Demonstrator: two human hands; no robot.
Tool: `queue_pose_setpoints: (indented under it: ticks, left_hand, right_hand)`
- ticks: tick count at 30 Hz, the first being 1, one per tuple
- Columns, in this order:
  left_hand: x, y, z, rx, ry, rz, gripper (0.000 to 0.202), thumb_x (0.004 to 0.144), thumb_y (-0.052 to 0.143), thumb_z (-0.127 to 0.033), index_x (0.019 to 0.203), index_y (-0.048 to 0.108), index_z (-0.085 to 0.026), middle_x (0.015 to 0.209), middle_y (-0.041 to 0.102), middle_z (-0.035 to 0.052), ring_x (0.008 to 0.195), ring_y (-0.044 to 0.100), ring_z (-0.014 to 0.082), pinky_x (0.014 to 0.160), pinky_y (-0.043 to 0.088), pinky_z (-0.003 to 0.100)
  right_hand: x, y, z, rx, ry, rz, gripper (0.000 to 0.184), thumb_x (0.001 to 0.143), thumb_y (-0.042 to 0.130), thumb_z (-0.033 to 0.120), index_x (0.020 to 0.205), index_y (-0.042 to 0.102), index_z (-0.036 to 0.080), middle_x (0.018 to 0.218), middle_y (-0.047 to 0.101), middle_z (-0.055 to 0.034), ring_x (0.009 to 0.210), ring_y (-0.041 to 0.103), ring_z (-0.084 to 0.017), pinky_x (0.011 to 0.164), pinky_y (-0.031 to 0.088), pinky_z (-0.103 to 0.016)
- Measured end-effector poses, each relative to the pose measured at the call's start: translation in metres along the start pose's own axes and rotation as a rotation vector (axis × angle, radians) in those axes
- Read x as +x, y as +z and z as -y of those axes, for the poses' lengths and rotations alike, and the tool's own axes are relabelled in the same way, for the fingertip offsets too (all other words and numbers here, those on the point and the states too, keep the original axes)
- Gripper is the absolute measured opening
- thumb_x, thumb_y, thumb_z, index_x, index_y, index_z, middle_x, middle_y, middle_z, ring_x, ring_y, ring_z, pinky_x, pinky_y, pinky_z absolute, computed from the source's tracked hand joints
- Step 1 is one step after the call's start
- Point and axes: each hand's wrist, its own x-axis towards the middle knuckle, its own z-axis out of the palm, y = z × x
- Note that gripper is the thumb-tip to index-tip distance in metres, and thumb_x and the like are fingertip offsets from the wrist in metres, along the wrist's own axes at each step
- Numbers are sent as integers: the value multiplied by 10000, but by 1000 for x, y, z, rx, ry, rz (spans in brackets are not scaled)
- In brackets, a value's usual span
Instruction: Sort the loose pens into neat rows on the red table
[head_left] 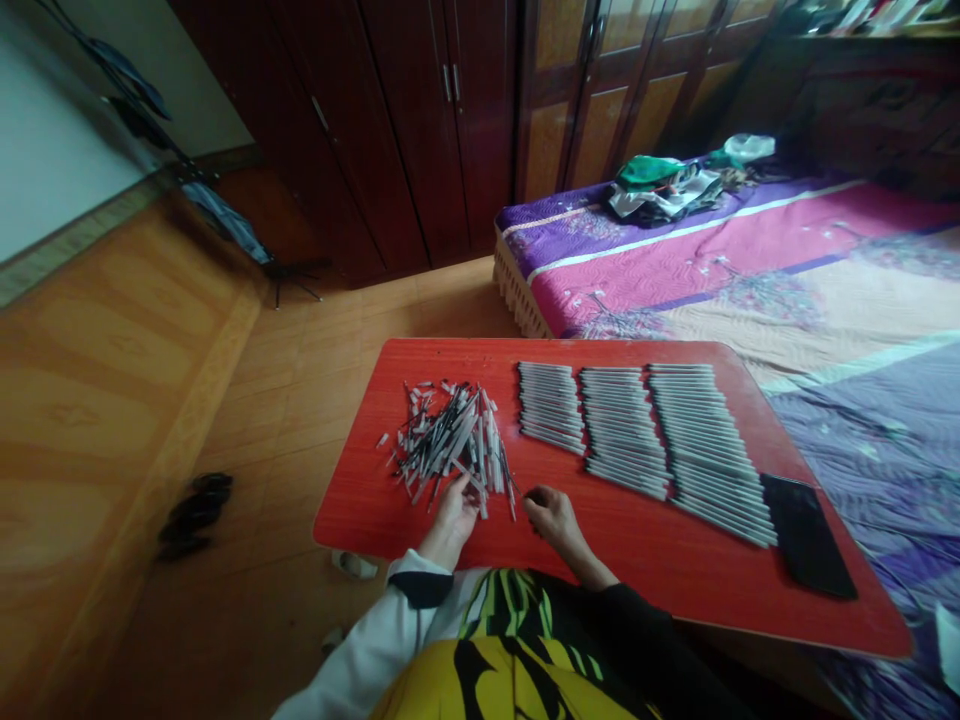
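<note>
A heap of loose pen parts [442,440], grey-white barrels, thin dark rods and short caps, lies on the left half of the red table [420,365]. At the heap's near edge, my left hand [454,515] is closed around a grey-white pen barrel [468,474]. My right hand [553,514] is a little to the right, its fingers pinched together at the end of a thin dark rod that looks like a pen refill [516,487]. Grey pens with dark ends lie in three columns to the right: a left column [550,405], a middle column [622,430] and a right column [709,450].
A black phone-like slab [808,535] lies at the table's right end. Beyond stands a bed [750,260] with a patterned cover and a pile of bags and cloth [664,190]. Dark wardrobes [405,130] line the back; dark shoes [195,515] are on the tiled floor.
</note>
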Motion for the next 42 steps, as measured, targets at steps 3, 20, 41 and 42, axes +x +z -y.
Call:
queue_pose_setpoints:
  ticks: [3, 20, 41, 42]
  left_hand:
    - [-4, 4, -6, -124, -41, 13, 96, 792, 585, -161, 716, 560, -108, 573, 585, 25, 442, 534, 86, 410, 410, 182]
    - [-8, 11, -10, -226, -2, 87, 9, 786, 568, -115, 788, 568, -106, 616, 610, 23, 460, 542, 80, 421, 407, 180]
    - [-23, -36, -57, -369, -226, -70, 169, 845, 459, -77, 706, 547, -115, 599, 587, 24, 510, 581, 73, 398, 413, 128]
    - [-27, -40, -57, -382, -226, -81, 159, 844, 465, -79, 715, 551, -116, 606, 589, 24, 512, 582, 72, 397, 412, 128]
  right_hand:
    - [-29, -10, 0, 296, -11, 35, 279, 707, 447, 317, 761, 633, 115, 481, 559, 5, 394, 495, -114, 396, 373, -202]
    - [-52, -23, 11, 300, -104, 71, 209, 670, 477, 244, 666, 630, 102, 569, 594, -26, 517, 514, -125, 480, 367, -203]
    - [17, 31, 47, -358, -152, 65, 248, 811, 493, 319, 927, 677, 201, 882, 695, -91, 869, 631, -215, 694, 430, -242]
    - [17, 36, 47, -374, -152, 83, 246, 805, 503, 316, 939, 673, 200, 894, 692, -99, 883, 629, -227, 708, 435, -256]
